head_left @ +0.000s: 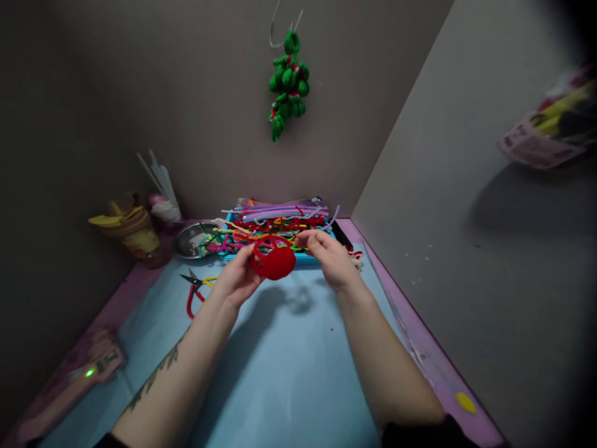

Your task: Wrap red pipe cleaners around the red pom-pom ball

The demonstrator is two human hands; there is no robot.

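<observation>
My left hand (241, 275) is closed on the edge of a red pipe-cleaner craft piece (277, 264), held above the table. It has a solid round red pad and an open red loop behind it. To its right is my right hand (328, 254), thumb and fingertips drawn together in a pinch, apart from the red pad. What the pinch holds, if anything, I cannot make out. Just beyond both hands lies a blue tray (308, 259) heaped with coloured pipe cleaners (289, 214). Red-and-yellow-handled pliers or cutters (194, 285) rest left of my left forearm.
A metal bowl (189, 241) with small bits stands left of the tray. Farther left are a yellow-brown cup (140, 233) and white sticks (163, 183). A pink glue gun (88, 379) with a green light lies front left. A green braided ornament (290, 81) hangs on the wall.
</observation>
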